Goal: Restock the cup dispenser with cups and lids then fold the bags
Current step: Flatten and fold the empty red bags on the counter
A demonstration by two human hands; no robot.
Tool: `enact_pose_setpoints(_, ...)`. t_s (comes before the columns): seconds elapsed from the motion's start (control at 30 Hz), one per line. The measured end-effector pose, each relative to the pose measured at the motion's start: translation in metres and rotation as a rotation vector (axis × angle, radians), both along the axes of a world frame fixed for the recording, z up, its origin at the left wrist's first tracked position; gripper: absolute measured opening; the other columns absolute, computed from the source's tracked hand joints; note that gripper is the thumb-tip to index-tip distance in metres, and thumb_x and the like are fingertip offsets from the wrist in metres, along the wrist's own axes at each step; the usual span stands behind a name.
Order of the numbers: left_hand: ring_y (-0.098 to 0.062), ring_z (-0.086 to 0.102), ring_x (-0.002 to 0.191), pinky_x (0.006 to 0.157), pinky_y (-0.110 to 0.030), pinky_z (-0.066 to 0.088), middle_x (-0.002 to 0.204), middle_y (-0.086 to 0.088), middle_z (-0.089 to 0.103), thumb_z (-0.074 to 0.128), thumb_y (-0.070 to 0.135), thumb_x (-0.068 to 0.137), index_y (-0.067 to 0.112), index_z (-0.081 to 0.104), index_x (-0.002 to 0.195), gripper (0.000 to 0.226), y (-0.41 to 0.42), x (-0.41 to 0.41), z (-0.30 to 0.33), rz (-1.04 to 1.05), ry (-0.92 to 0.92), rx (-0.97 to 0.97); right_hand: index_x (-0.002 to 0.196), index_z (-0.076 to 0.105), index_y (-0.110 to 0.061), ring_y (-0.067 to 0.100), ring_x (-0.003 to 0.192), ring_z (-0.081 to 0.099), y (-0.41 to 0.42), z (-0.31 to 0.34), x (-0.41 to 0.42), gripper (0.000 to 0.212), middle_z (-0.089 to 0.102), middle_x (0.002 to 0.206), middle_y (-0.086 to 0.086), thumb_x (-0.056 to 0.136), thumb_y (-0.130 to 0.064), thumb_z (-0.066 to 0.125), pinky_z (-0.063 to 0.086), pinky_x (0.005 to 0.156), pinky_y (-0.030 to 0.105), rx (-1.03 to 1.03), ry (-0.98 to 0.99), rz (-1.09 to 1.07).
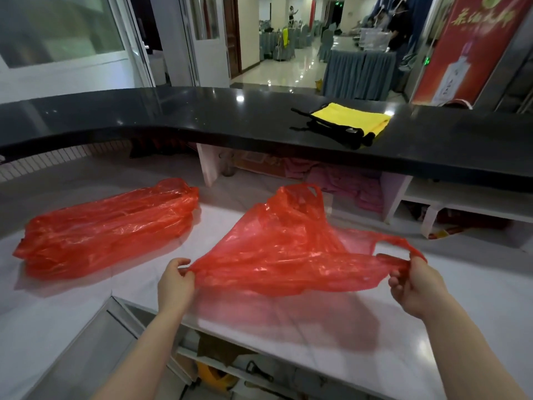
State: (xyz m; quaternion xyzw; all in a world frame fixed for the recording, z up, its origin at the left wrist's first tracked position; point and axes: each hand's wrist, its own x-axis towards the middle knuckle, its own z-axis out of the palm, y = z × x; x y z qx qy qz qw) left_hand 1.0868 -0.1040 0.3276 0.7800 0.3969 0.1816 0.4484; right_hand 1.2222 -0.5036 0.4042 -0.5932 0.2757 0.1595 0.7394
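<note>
Pinching opposite ends of a red bag [284, 255], the left hand [176, 287] nips a corner and the right hand [414, 287] a handle loop, stretching it just above the white counter [432, 327]. Further left lies a second red bag [106, 226], possibly folded; its contents are unclear. Beyond, a yellow cloth [350, 116] sits on the black ledge [173, 116].

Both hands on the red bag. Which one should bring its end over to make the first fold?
Right hand, probably. It pinches the loose handle end, lifted off the counter, while the left hand anchors the bag corner low.
</note>
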Motion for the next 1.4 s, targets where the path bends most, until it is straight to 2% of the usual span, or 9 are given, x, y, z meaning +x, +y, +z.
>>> enact_pose_setpoints(0.13, -0.027, 0.059, 0.069, 0.055, -0.031, 0.043, 0.083, -0.011, 0.063, 0.036, 0.003, 0.094, 0.008, 0.06, 0.098, 0.025, 0.015, 0.011, -0.003, -0.008, 0.075, -0.066, 0.092, 0.064, -0.006, 0.006, 0.03, 0.045, -0.019, -0.009, -0.003, 0.039, 0.049, 0.041, -0.003, 0.101, -0.031, 0.035, 0.036, 0.031, 0.011, 0.25, 0.041, -0.081)
enact_pose_setpoints(0.33, -0.022, 0.048, 0.055, 0.049, -0.03, 0.036, 0.07, -0.014, 0.058, 0.037, 0.005, 0.097, 0.008, 0.058, 0.084, 0.026, 0.012, 0.024, -0.005, 0.198, -0.112, -0.548, 0.113, 0.052, -0.004, 0.037, 0.088, 0.068, -0.014, -0.028, -0.012, 0.025, 0.069, 0.095, 0.024, 0.099, -0.012, 0.032, 0.053, 0.09, 0.048, 0.529, -0.069, -0.251)
enact_pose_setpoints(0.53, -0.022, 0.06, 0.062, 0.053, -0.03, 0.047, 0.077, -0.011, 0.068, 0.04, 0.001, 0.095, 0.008, 0.059, 0.101, 0.021, 0.023, 0.01, 0.01, 0.106, -0.117, -0.342, 0.107, 0.051, -0.008, 0.032, 0.096, 0.064, -0.008, -0.039, -0.026, 0.018, 0.066, 0.101, 0.018, 0.097, -0.011, 0.036, 0.049, 0.09, 0.043, 0.57, -0.073, -0.324)
enact_pose_setpoints(0.7, -0.023, 0.065, 0.078, 0.064, -0.031, 0.052, 0.092, -0.007, 0.066, 0.068, 0.003, 0.083, 0.013, 0.054, 0.112, 0.033, 0.011, 0.001, 0.017, -0.113, -0.073, -0.232, 0.137, 0.039, -0.012, 0.018, 0.058, 0.058, 0.006, -0.05, -0.044, 0.047, 0.069, 0.077, 0.011, 0.092, -0.005, 0.054, 0.049, 0.052, 0.029, 0.093, -0.102, -0.132)
enact_pose_setpoints(0.83, -0.016, 0.067, 0.08, 0.063, -0.025, 0.052, 0.093, 0.004, 0.064, 0.074, 0.011, 0.081, 0.022, 0.049, 0.114, 0.043, -0.001, -0.005, 0.015, -0.245, -0.054, -0.19, 0.151, 0.003, -0.033, 0.021, 0.071, 0.062, 0.018, -0.061, -0.058, 0.092, 0.067, 0.081, 0.005, 0.086, -0.017, 0.066, 0.05, 0.067, 0.036, -0.415, -0.26, -0.133)
enact_pose_setpoints(0.97, -0.012, 0.062, 0.088, 0.074, -0.028, 0.052, 0.098, 0.005, 0.061, 0.074, 0.016, 0.082, 0.027, 0.047, 0.118, 0.047, -0.009, -0.014, 0.006, -0.291, -0.05, -0.17, 0.126, 0.041, -0.037, 0.017, 0.079, 0.062, 0.031, -0.069, -0.063, 0.055, 0.061, 0.083, -0.005, 0.084, -0.01, 0.066, 0.049, 0.065, 0.031, -0.702, -0.57, -0.022)
enact_pose_setpoints(1.03, -0.007, 0.059, 0.086, 0.069, -0.021, 0.048, 0.096, 0.009, 0.059, 0.073, 0.015, 0.083, 0.026, 0.047, 0.118, 0.045, -0.013, -0.017, 0.003, -0.27, -0.069, -0.171, 0.122, 0.056, -0.024, 0.02, 0.103, 0.057, 0.035, -0.075, -0.057, 0.042, 0.06, 0.11, -0.002, 0.085, -0.003, 0.062, 0.049, 0.093, 0.037, -0.896, -0.7, 0.167)
enact_pose_setpoints(1.17, -0.006, 0.061, 0.084, 0.067, -0.019, 0.048, 0.093, 0.009, 0.061, 0.069, 0.01, 0.085, 0.023, 0.05, 0.115, 0.037, -0.021, -0.02, -0.005, -0.247, -0.081, -0.194, 0.142, 0.046, -0.023, 0.027, 0.145, 0.02, 0.037, -0.084, -0.04, 0.051, 0.034, 0.153, 0.0, 0.093, -0.011, 0.053, 0.016, 0.117, 0.039, -1.381, -0.709, 0.549)
enact_pose_setpoints(1.4, -0.016, 0.069, 0.079, 0.062, -0.022, 0.055, 0.094, -0.001, 0.067, 0.065, 0.02, 0.089, 0.025, 0.053, 0.109, 0.023, -0.022, -0.022, -0.017, -0.191, -0.084, -0.248, 0.08, 0.067, -0.018, 0.03, 0.08, 0.054, 0.025, -0.097, -0.054, 0.027, 0.064, 0.083, 0.003, 0.066, 0.005, 0.064, 0.044, 0.072, 0.042, -1.357, -0.601, 0.437)
